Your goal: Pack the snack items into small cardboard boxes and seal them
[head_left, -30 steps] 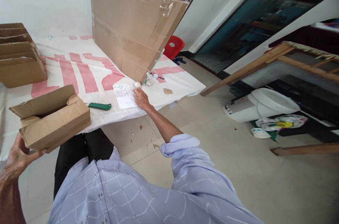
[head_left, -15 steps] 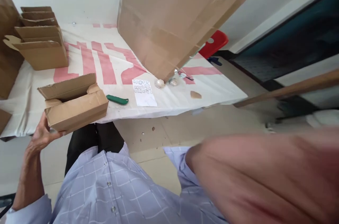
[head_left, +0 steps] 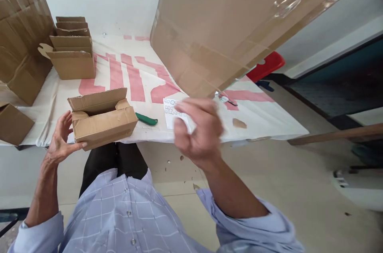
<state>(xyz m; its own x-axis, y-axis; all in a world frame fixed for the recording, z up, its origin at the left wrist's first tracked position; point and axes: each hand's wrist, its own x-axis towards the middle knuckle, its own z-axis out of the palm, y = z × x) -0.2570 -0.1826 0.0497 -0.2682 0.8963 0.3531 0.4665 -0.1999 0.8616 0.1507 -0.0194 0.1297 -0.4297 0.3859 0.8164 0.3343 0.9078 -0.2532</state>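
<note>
My left hand [head_left: 61, 141] grips the near left corner of a small open cardboard box [head_left: 101, 119], which rests at the front edge of the table [head_left: 125, 73]. My right hand [head_left: 197, 129] hangs in the air above the table's front edge, slightly blurred. Its fingers are curled toward the thumb, and whatever may be inside them is hidden. Just behind that hand lies a white sheet printed with small squares [head_left: 170, 108]. A green-handled knife [head_left: 146, 119] lies between the box and the sheet.
A large flat cardboard sheet [head_left: 227, 41] stands tilted over the table's right half. Folded boxes [head_left: 72, 51] are stacked at the back left, beside a big carton [head_left: 20, 37]. A cardboard scrap [head_left: 239, 123] lies at the right, a red stool [head_left: 266, 65] stands beyond.
My right hand left the sheet on the table, swung close past the camera and now hovers with curled fingers. The view turned left. My left hand kept hold of the box.
</note>
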